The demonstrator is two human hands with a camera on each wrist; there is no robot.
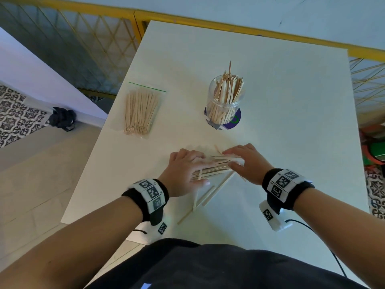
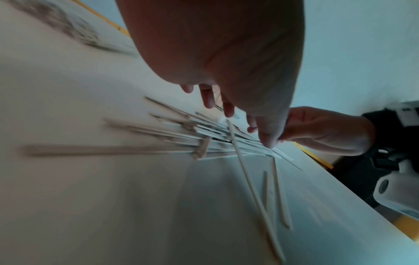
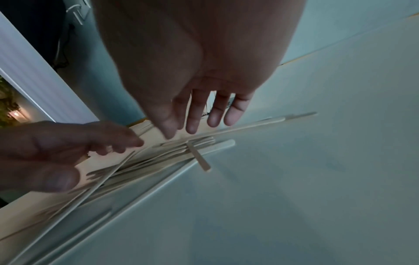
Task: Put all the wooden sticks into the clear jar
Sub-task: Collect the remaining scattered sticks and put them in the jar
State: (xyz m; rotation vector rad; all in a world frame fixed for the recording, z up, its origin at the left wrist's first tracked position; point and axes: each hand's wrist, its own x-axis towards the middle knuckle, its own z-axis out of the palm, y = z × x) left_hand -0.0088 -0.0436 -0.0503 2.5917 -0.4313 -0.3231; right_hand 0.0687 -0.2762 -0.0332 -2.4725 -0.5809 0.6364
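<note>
Now the left hand (image 1: pixel 183 170) and the right hand (image 1: pixel 245 161), both with straight spread fingers, are pressing from two sides on a loose pile of thin pale wooden sticks (image 1: pixel 214 166) lying on the near part of the white table (image 1: pixel 291 142). Farther away, the clear round plastic jar (image 1: pixel 225 101) is standing upright, already holding many sticks. A transparent bag of more sticks (image 1: pixel 140 111) is lying to its left.

An indoor room that looks like a home or play space: a white desk (image 1: pixel 291 113) stands on a patterned tile floor (image 1: pixel 14 115), beside a yellow mesh playpen fence (image 1: pixel 87 38) and pale walls.
</note>
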